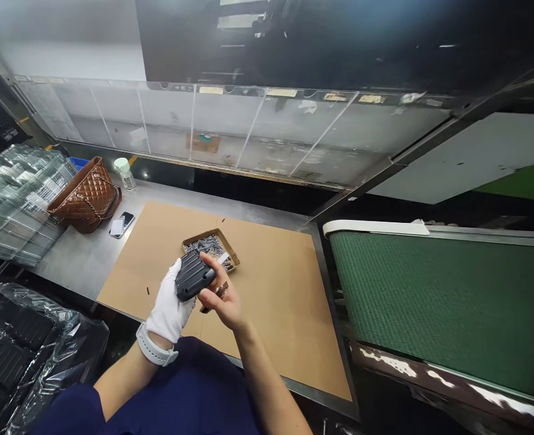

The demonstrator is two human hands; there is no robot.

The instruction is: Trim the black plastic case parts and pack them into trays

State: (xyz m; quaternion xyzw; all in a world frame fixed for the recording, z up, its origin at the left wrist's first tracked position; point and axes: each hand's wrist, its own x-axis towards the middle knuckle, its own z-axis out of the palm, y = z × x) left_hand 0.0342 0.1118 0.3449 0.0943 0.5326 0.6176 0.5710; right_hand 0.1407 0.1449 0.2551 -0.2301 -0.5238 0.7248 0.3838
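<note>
A ribbed black plastic part (193, 275) is held up over the table near my body. My left hand (170, 308), in a white glove, grips it from its left side and below. At its right edge is my bare right hand (221, 296), fingers curled, with a small dark tool (206, 309) partly showing beneath the palm; much of that tool is hidden. Just behind the part, a shallow cardboard tray (235, 261) holds many small metal pins. Two small dark pieces lie loose on the brown cardboard sheet (276, 302).
On the metal table's left stand a brown quilted bag (88, 193), a phone (122, 224) and a lidded bottle (125, 175). Wrapped stacks (17, 205) are at far left, bagged black parts (17, 350) lower left. A green conveyor belt (443, 296) runs at the right.
</note>
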